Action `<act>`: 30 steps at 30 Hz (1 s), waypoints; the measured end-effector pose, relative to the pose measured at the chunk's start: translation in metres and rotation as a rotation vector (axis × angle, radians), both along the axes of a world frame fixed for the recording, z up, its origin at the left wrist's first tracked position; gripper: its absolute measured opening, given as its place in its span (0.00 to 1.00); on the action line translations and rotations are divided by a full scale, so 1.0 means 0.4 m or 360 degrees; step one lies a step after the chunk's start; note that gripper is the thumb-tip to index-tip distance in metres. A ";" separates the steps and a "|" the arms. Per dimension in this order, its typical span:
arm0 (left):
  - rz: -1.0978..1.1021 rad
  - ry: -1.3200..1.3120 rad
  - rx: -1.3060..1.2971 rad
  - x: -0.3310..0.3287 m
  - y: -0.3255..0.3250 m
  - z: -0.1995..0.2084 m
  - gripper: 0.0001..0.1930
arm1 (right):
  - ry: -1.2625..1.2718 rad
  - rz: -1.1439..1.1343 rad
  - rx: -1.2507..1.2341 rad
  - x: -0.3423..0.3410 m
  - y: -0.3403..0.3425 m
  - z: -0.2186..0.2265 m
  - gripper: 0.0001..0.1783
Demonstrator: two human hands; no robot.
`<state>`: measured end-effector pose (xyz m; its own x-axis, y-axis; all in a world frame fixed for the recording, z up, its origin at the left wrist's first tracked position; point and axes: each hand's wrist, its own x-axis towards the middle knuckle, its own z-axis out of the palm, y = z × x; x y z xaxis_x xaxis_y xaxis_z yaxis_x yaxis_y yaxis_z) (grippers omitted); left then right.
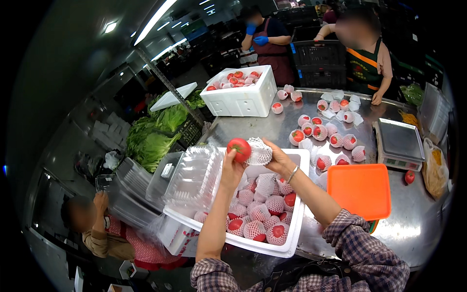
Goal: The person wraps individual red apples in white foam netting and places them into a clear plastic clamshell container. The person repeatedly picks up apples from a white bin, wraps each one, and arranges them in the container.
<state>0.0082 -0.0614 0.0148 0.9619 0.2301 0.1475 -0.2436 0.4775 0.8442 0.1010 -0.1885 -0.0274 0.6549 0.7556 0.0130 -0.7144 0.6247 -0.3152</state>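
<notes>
My left hand [230,168] holds a bare red tomato [239,149] up above a white foam box [287,238]. My right hand [278,159] grips a white foam net sleeve [259,152] that touches the tomato's right side. The box below both hands is full of tomatoes wrapped in white net sleeves [265,211]. A stack of clear plastic clamshell trays [192,177] leans on the box's left edge.
On the steel table [418,228] lie several netted tomatoes [318,132], an orange tray [359,190], a scale [400,143] and a second foam box of tomatoes [241,92]. Two people stand at the far side, another crouches at lower left. Lettuce [153,138] is piled on the left.
</notes>
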 end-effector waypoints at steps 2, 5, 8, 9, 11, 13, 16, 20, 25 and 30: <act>-0.0204 0.0038 -0.0297 0.005 0.037 -0.015 0.20 | -0.0049 0.0213 0.0065 0.001 -0.014 0.008 0.17; -0.0362 0.0068 -0.0607 0.004 0.083 -0.036 0.27 | -0.0071 0.0323 0.0001 -0.026 -0.025 0.036 0.15; -0.0393 0.0029 -0.0699 0.003 0.086 -0.043 0.28 | -0.0147 0.0169 0.0043 -0.025 -0.022 0.034 0.13; -0.0363 0.0075 -0.0709 0.005 0.077 -0.035 0.28 | -0.0185 0.0088 0.0086 -0.016 -0.021 0.023 0.13; -0.0323 0.0122 -0.0659 0.003 0.058 -0.010 0.28 | -0.0296 -0.0346 0.0062 0.013 -0.017 -0.002 0.11; -0.0305 0.0126 -0.0540 0.001 0.042 0.015 0.26 | -0.0404 -0.0838 -0.0177 0.035 -0.016 -0.022 0.10; 0.0109 -0.0067 0.0298 -0.006 0.031 0.014 0.25 | -0.0618 -0.1525 -0.0602 0.023 -0.009 0.000 0.12; 0.0558 -0.0290 0.1162 -0.002 0.000 0.004 0.38 | -0.1120 -0.1790 -0.1184 -0.004 -0.009 0.018 0.15; 0.0825 -0.0465 0.1580 -0.015 -0.029 0.014 0.41 | -0.1548 -0.1537 -0.1143 -0.062 -0.006 0.044 0.18; 0.0911 -0.0490 0.1551 -0.016 -0.025 0.022 0.42 | -0.1491 -0.1245 -0.0962 -0.070 0.005 0.040 0.26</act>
<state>0.0018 -0.0714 0.0237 0.6476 0.2791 0.7091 -0.4711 -0.5847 0.6604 0.0731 -0.1866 -0.0115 0.8393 0.2401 0.4877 0.3911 0.3566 -0.8485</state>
